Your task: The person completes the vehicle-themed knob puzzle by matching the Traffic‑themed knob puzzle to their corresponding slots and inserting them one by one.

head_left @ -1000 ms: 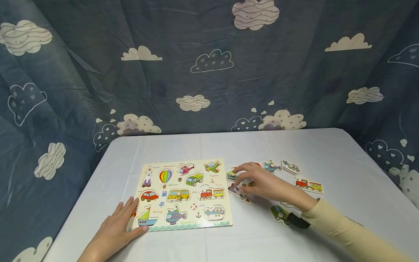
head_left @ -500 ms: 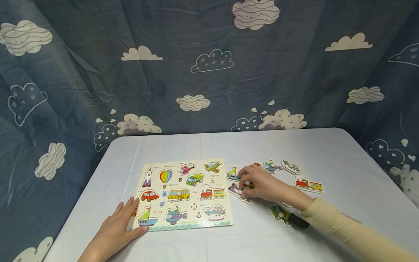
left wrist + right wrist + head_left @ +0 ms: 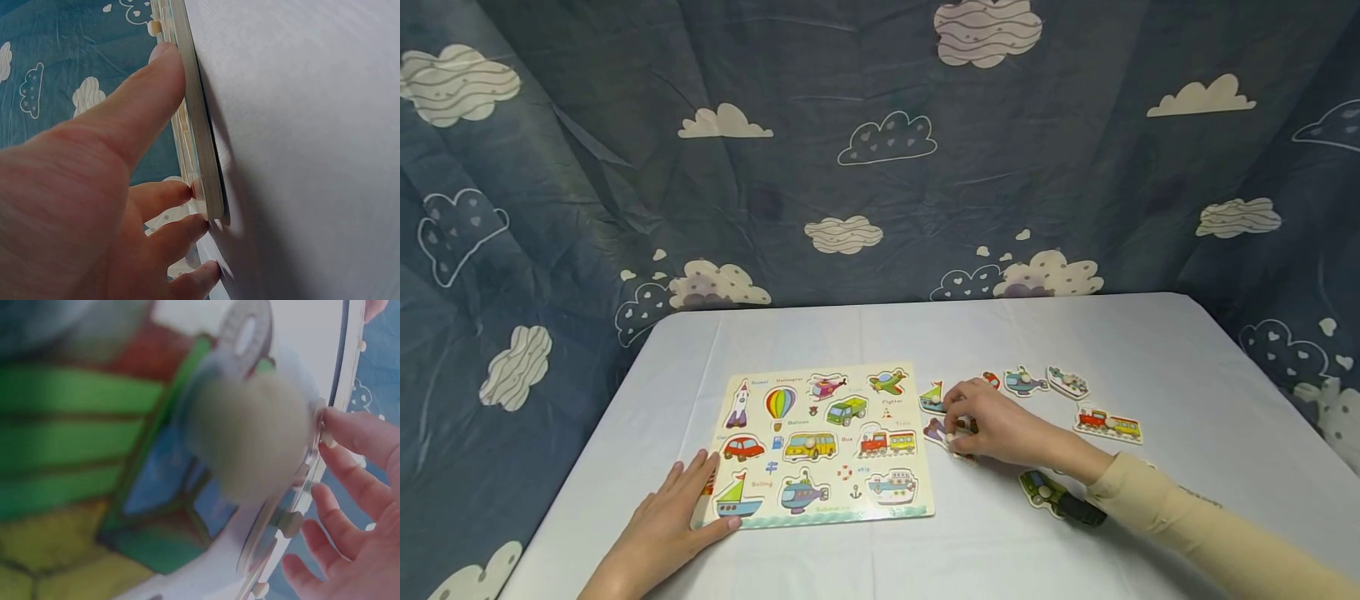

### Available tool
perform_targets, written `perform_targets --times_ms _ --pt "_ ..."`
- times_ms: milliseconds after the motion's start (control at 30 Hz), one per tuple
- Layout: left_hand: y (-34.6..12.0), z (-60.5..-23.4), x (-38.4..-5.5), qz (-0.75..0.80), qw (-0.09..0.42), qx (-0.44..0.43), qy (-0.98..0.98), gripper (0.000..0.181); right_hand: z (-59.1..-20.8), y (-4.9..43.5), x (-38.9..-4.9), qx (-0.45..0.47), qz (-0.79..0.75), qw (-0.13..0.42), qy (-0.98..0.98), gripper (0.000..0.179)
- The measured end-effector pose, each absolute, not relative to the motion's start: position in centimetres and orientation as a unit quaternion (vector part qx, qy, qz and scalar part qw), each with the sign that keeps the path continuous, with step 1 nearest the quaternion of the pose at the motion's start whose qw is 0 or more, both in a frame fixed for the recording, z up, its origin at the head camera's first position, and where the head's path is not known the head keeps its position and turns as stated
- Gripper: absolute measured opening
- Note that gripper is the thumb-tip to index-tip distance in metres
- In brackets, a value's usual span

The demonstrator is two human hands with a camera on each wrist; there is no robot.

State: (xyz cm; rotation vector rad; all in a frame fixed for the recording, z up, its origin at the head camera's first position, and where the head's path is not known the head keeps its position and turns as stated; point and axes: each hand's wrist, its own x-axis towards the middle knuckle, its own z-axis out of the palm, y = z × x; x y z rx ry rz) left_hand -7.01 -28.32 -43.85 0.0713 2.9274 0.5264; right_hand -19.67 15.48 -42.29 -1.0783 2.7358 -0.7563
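A cream wooden puzzle board [image 3: 790,523] with vehicle pictures lies flat on the table. My left hand [image 3: 658,521] rests on its lower-left corner, fingers straight. In the left wrist view the thumb [image 3: 153,81] lies along the board's edge. To the right of the board, my right hand [image 3: 996,421] pinches the knob of a purple rocket puzzle piece [image 3: 934,431], its pointed end partly behind the fingers. A sailboat piece [image 3: 932,398] lies just above it. On the board a yellow bus [image 3: 810,447] carries a knob.
Loose pieces lie right of the board: a submarine [image 3: 1024,382], a ship [image 3: 1067,382], a train [image 3: 1107,423] and a red car [image 3: 991,380]. A green truck piece [image 3: 1037,488] lies under the right wrist, beside a black wrist device [image 3: 1081,510]. A cloud-patterned curtain hangs behind.
My right hand has come down from above the rocket piece, and its thumb and finger have closed on the knob. The rocket has shifted slightly. The left hand has stayed still.
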Motion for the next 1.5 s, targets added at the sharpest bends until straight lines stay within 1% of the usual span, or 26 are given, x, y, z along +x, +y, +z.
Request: perform_targets --times_ms 333,567,833,1133,1500 --pt "-28.2 -43.7 -6.8 0.18 0.082 0.027 0.98 0.107 -41.9 16.1 -19.8 -0.344 -0.227 0.026 0.911 0.017" --pt "-28.3 -43.7 -7.0 0.179 0.085 0.023 0.98 0.108 -41.5 16.3 -20.1 -0.363 -0.237 0.025 0.901 0.017" --pt "-28.4 -43.8 -6.9 0.18 0.083 0.022 0.98 0.107 -41.0 15.5 -20.3 -0.383 -0.258 0.023 0.887 0.018" --pt "-28.3 -43.8 -6.9 0.183 0.081 0.024 0.98 0.106 -41.1 14.2 -20.9 -0.399 -0.292 0.034 0.868 0.019" --pt "-28.3 -43.7 -6.8 0.181 0.072 0.026 0.98 0.106 -40.8 12.1 -22.2 -0.433 -0.277 0.062 0.856 0.017"
